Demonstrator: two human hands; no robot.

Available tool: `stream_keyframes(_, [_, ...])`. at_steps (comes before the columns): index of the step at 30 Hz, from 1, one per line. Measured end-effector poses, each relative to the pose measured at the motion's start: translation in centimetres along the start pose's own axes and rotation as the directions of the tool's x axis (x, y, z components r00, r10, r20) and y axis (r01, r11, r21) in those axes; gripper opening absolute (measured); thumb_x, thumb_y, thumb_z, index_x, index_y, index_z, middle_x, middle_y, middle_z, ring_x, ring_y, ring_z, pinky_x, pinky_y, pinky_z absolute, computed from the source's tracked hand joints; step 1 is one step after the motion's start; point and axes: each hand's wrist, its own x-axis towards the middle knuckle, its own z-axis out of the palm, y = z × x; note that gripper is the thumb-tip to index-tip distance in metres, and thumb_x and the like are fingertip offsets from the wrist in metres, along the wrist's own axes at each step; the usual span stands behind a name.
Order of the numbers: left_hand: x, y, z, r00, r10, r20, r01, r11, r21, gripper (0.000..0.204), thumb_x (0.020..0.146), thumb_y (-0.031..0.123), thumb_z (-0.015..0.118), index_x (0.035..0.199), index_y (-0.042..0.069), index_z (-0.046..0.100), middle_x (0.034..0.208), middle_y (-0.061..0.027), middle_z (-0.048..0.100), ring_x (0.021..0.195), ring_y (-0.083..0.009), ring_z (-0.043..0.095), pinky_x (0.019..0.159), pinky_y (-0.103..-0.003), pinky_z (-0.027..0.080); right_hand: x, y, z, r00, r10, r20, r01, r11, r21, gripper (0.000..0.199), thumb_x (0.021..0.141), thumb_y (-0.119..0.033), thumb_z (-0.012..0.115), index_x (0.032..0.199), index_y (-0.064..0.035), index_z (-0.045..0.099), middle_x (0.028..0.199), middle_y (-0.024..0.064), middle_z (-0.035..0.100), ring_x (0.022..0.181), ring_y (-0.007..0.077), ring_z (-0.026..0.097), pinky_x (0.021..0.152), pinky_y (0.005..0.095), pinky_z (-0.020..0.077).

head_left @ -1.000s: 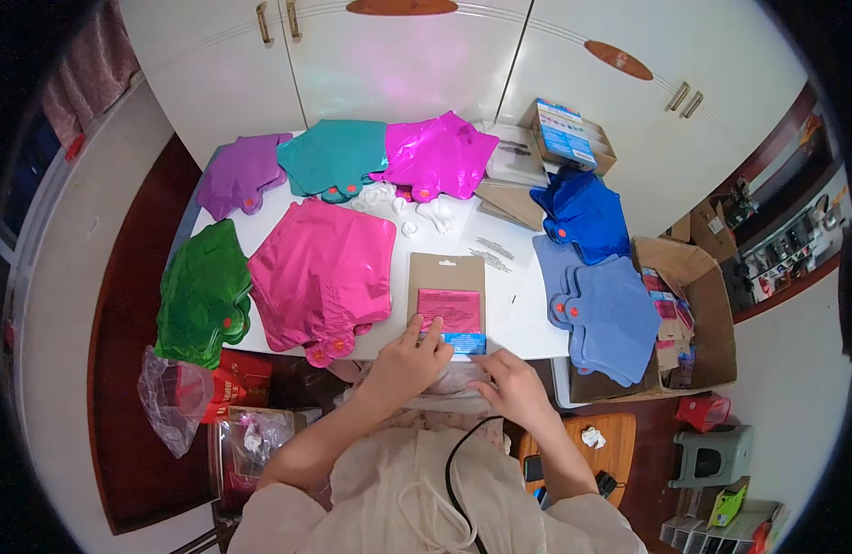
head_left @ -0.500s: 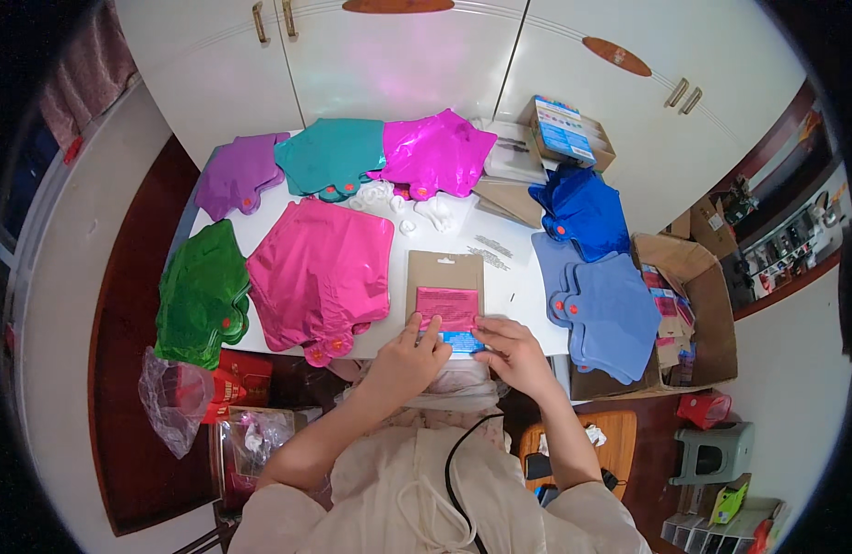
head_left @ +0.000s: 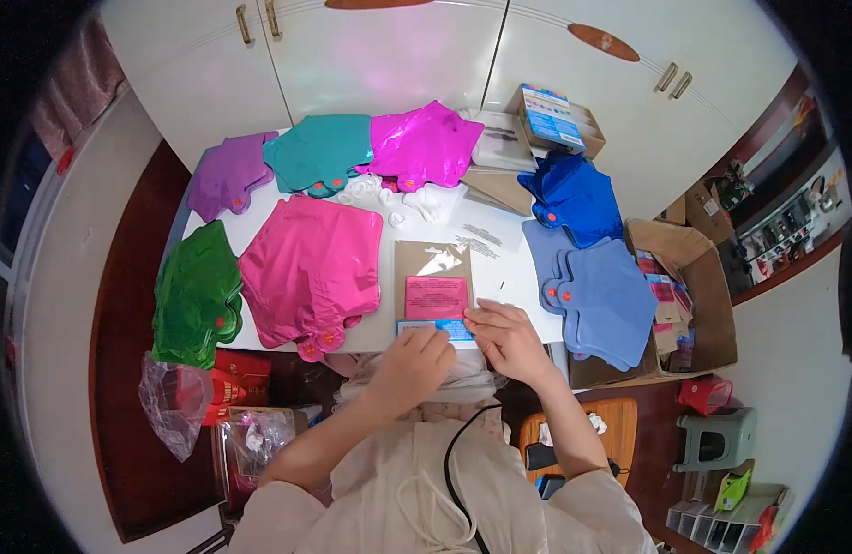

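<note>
Your left hand (head_left: 412,355) and right hand (head_left: 504,334) both press flat, fingers together, on the near end of the brown paper packet (head_left: 433,277) at the near edge of the table (head_left: 500,263). It looks light, thin and bendy, so pinch it by an edge. A pink label (head_left: 436,296) sits mid-packet, with a blue strip (head_left: 456,328) under your fingertips. A blue-topped box (head_left: 548,115) stands at the far right corner.

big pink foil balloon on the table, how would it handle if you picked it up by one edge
The pink foil balloon lies flat and uninflated, so it would probably droop and fold rather than hold its shape. Its glossy film looks slick and very light for its size, likely to slide on the white table. A push would probably crumple it instead of moving it whole.
</note>
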Motion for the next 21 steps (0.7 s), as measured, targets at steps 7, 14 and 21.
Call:
stream_keyframes(7, [1.1,0.0,1.8,0.996,-0.065,-0.057,0.052,0.978,-0.201,0.017,0.070,0.014,0.063,0.085,0.006,0.059,0.090,-0.0060,0.057,0.087,-0.0232,0.054,0.077,-0.034,0.044,0.5,1.0,0.3,0.999,-0.028,-0.018,0.026,0.994,-0.110,0.033,0.078,-0.004,0.058,0.109,-0.0099,0.066,0.122,0.0024,0.060,0.121,0.0248,0.050,0.093,0.0389,0.0386])
stream_keyframes(14, [3.2,0.0,3.6,0.971,-0.229,-0.071,0.199,0.936,-0.289,0.018,0.076,0.003,0.060,0.094,0.005,0.056,0.087,-0.0102,0.057,0.084,-0.0285,0.054,0.076,-0.038,0.043,1.9,2.5,0.5,0.999,-0.033,0.018,0.034,0.998,-0.059,0.038,0.078,-0.001,0.055,0.113,-0.0107,0.064,0.126,0.0027,0.058,0.125,0.0238,0.047,0.094,0.0388,0.0359])
stream_keyframes(21, [3.4,1.1,3.6,0.967,-0.253,-0.037,0.229,0.919,-0.321,0.023,0.076,0.000,0.059,0.098,0.003,0.052,0.082,-0.0125,0.056,0.080,-0.0308,0.054,0.074,-0.041,0.042,1.6,2.6,0.4,1.000,0.007,0.025,-0.007,1.000,-0.008,0.038,0.076,0.002,0.051,0.110,-0.0095,0.065,0.126,0.0052,0.058,0.127,0.0243,0.045,0.097,0.0389,0.0340])
